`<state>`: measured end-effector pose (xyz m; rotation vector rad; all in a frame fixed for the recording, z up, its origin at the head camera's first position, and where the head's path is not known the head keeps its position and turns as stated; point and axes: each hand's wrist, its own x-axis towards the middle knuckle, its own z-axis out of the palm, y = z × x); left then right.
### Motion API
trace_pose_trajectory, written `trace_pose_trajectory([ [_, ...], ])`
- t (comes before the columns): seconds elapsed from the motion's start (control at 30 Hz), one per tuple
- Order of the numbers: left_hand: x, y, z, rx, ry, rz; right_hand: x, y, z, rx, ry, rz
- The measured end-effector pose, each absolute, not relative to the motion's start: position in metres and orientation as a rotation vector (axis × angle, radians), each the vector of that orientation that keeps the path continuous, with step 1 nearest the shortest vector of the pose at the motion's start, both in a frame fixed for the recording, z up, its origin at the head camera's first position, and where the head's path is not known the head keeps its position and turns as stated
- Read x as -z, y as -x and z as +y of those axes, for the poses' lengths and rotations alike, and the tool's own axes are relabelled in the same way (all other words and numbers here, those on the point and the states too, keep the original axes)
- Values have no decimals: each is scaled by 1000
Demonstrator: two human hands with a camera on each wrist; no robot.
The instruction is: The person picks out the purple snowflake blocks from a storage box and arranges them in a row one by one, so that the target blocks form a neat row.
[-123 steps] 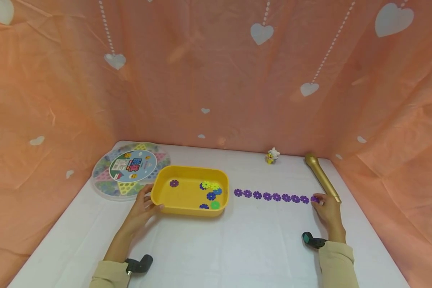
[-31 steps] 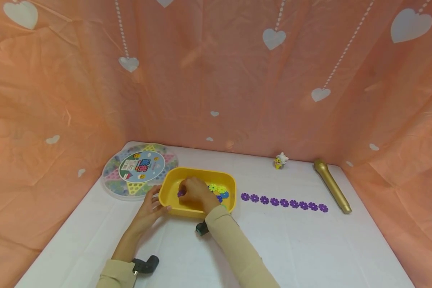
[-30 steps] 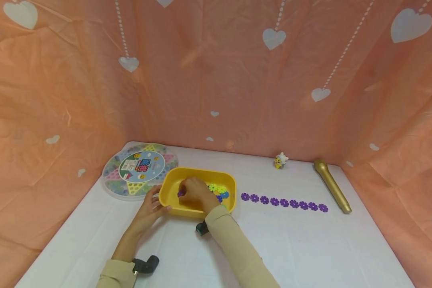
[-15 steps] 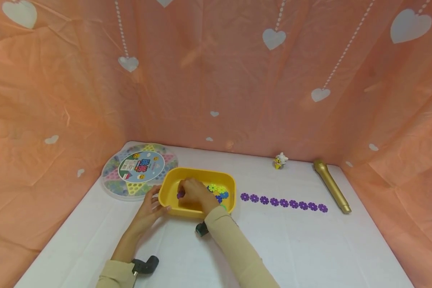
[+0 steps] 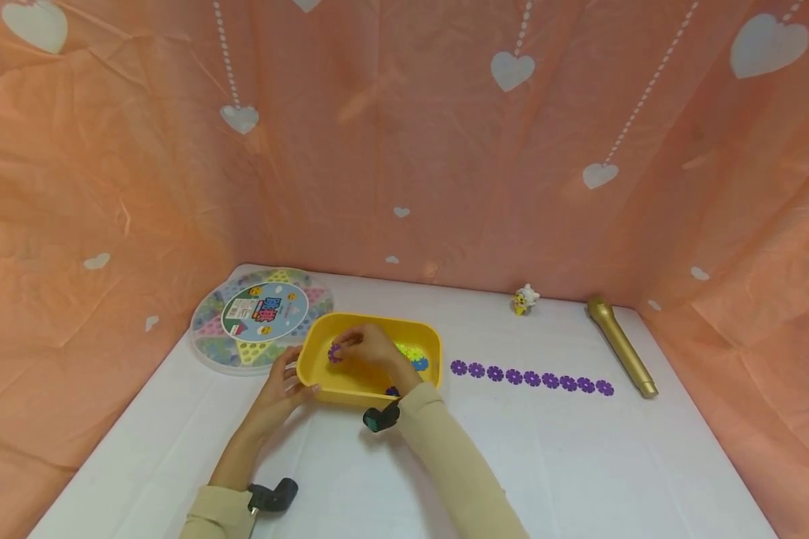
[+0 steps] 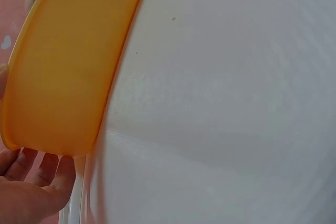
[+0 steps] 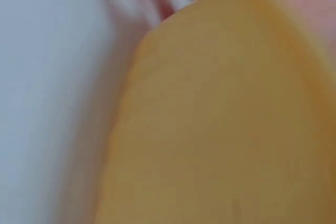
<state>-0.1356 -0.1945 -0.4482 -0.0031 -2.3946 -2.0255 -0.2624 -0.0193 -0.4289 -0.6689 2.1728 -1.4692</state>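
Observation:
My right hand (image 5: 372, 346) is inside the yellow plastic tub (image 5: 367, 397), pinching a purple snowflake building disc (image 5: 334, 353) between thumb and fingertips near its left end. My left hand (image 5: 274, 397) holds the tub's left end, thumb on the front wall and fingers against the end wall; the left wrist view shows those fingers (image 6: 64, 179) at the tub wall (image 6: 68, 77). Yellow-green discs (image 5: 413, 352), a blue disc (image 5: 420, 364) and a dark blue disc (image 5: 392, 391) show in the tub, partly hidden by my right arm. The right wrist view is blurred, filled mostly by the tub wall (image 7: 220, 114).
A row of several purple snowflake discs (image 5: 532, 379) runs across the table right of the tub. Beyond it lie a gold microphone (image 5: 622, 346) and a small white-and-yellow figurine (image 5: 524, 299). A round Chinese checkers set (image 5: 263, 318) sits behind my left hand. Orange cloth (image 5: 404, 150) surrounds the table.
Over four seconds, my right hand went from the row's right end into the tub. In the last half second it rises slightly with the purple disc. The left hand keeps its hold.

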Motion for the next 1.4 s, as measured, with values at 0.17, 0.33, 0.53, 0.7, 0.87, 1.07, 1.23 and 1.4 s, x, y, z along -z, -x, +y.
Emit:
trace_pose_trajectory([
  [0.17, 448, 135, -193, 2027, -30, -2406, 410, 264, 7, 1683, 620, 2063],
  [0.33, 445, 134, -192, 2041, -27, -2401, 393, 274, 52, 1921, 433, 1988],
  [0.53, 445, 135, -194, 2047, -1, -2381, 388, 287, 117, 2134, 104, 1959],
  [0.7, 447, 135, -194, 2046, 39, -2358, 393, 285, 181, 2341, 0, 1814],
  [0.87, 447, 135, -193, 2040, 64, -2346, 398, 271, 248, 2435, -180, 1774],
  [1.07, 447, 136, -193, 2059, 63, -2337, 407, 250, 319, 2424, -484, 1867],
  [1.23, 448, 136, -193, 2079, 57, -2320, 416, 234, 361, 2495, -787, 1792],
  [1.4, 449, 136, -192, 2087, 49, -2312, 427, 220, 381, 2533, -988, 1765],
])
